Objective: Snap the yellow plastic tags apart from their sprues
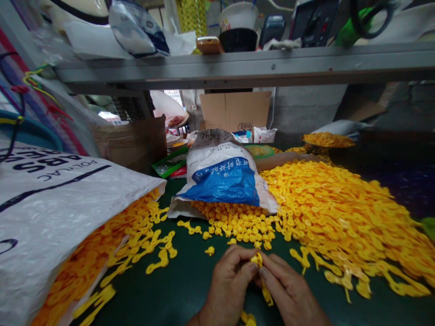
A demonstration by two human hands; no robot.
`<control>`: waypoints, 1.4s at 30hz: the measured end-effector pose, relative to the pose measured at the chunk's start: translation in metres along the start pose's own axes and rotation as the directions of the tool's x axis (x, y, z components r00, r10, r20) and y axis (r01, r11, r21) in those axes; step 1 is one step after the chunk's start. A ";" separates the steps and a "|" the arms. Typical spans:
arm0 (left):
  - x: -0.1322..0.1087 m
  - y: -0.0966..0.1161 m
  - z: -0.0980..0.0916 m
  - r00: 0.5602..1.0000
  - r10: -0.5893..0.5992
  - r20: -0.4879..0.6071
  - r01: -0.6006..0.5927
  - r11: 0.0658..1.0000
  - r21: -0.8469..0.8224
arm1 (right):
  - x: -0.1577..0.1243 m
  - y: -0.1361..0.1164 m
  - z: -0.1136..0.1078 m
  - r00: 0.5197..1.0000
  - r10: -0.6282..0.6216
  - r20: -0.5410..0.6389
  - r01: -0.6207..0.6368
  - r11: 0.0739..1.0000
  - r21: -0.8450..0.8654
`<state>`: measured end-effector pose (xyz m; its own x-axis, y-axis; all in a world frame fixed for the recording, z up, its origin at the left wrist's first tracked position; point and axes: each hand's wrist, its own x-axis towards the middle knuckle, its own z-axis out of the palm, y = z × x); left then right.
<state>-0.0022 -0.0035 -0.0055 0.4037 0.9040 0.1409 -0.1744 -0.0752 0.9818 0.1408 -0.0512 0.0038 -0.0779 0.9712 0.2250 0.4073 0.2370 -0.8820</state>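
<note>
My left hand (229, 283) and my right hand (288, 290) meet at the bottom centre, above the dark green table (183, 280). Both pinch one small yellow plastic part (257, 259) between thumbs and fingertips. More of it hangs below the fingers as a yellow strip (267, 294). Just beyond the hands lies a heap of small yellow round pieces (241, 224), spilling from a white and blue woven sack (222, 179). A large pile of yellow long-tailed parts (340, 213) spreads to the right.
A big white printed sack (50, 208) at the left spills yellow parts (102, 253). Cardboard boxes (234, 111) stand behind. A grey metal shelf (244, 68) overhead carries a bowl, bags and a phone. A tray of yellow parts (326, 140) sits far right.
</note>
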 end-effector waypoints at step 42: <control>0.040 0.039 -0.188 0.994 -0.096 0.047 -0.043 0.038 0.998 | 0.012 0.037 -0.010 0.908 0.376 0.183 -0.357 0.925 -0.128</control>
<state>-0.1619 0.1090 0.0149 0.4598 0.8865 0.0523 0.8726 -0.4620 0.1588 0.1637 -0.0314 -0.0219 -0.0838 0.9756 -0.2030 0.5214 -0.1307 -0.8433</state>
